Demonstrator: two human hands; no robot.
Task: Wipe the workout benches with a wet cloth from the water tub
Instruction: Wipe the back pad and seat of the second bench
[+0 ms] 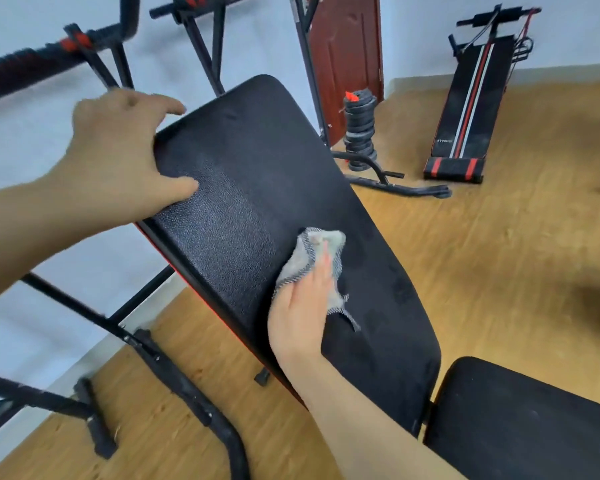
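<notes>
Pressed cloth (312, 258) flat on tilted bench pad (257, 150) under straight fingers of right hand (302, 313); up-left of that, gripped pad edge in left hand (118, 150), thumb on top, likely steadying against the push.

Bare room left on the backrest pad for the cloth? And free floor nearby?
Pad: bare upper half of the backrest pad between the left hand and the cloth under the right hand; also the lower end toward the seat pad. Floor: open wood right of the pad, below the striped bench. Crowded: frame tubes lower left, plate stack.
</notes>
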